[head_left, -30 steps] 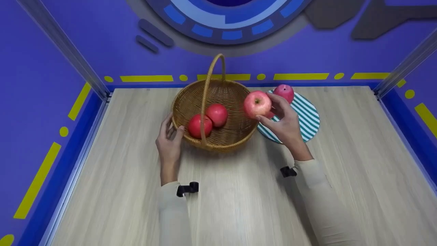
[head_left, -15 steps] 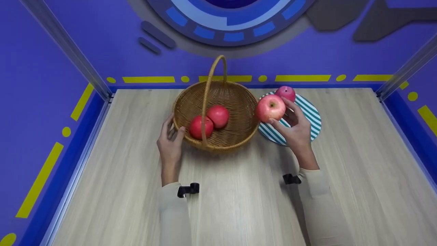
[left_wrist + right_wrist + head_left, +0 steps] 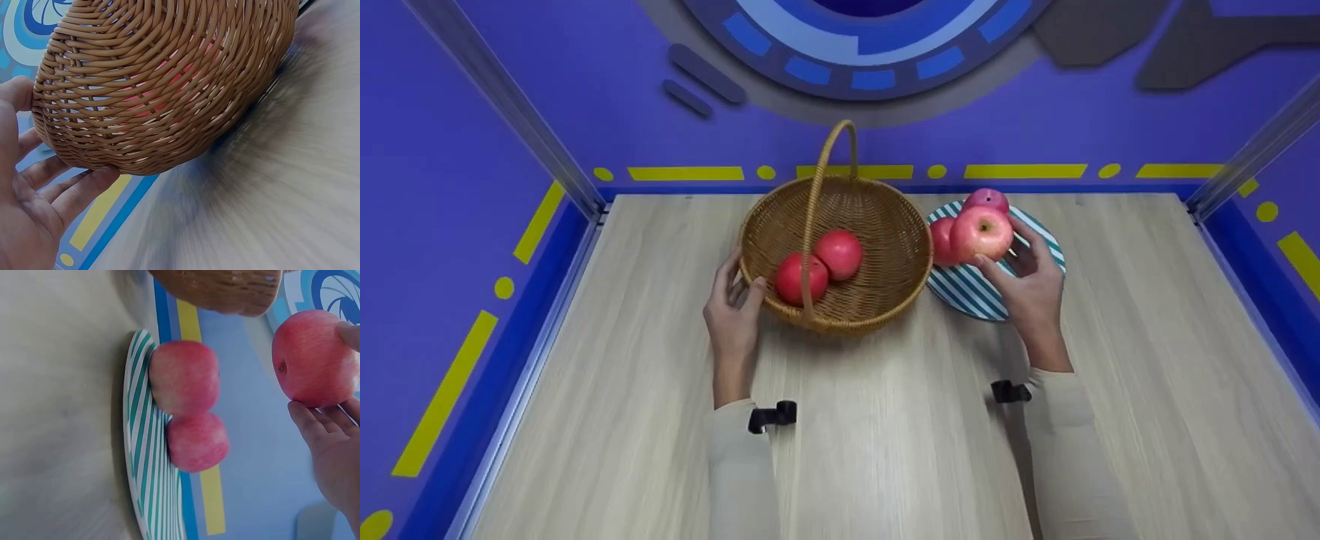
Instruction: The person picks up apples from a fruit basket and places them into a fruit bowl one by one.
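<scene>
My right hand [image 3: 1027, 289] holds a pink-red apple [image 3: 982, 234] between thumb and fingers, above the striped plate. In the right wrist view the held apple [image 3: 315, 359] hangs apart from the plate. Two more apples rest on the green-and-white striped plate [image 3: 971, 296]: a red one [image 3: 942, 241], partly hidden by the held apple, and a darker pink one [image 3: 987, 199] behind. My left hand [image 3: 733, 315] grips the left side of the wicker basket [image 3: 885, 304], thumb at the rim and fingers along the outer wall. Inside lie two red apples [image 3: 840, 255], touching.
The basket's tall arched handle [image 3: 817, 180] rises over its opening. Basket and plate stand side by side near the back of the wooden table [image 3: 870, 435]. Blue panels [image 3: 585, 112] with yellow marks enclose the back and sides.
My right hand has moved right with the apple, from the basket's right rim to over the plate, uncovering the red apple there. The left hand and the basket stay put.
</scene>
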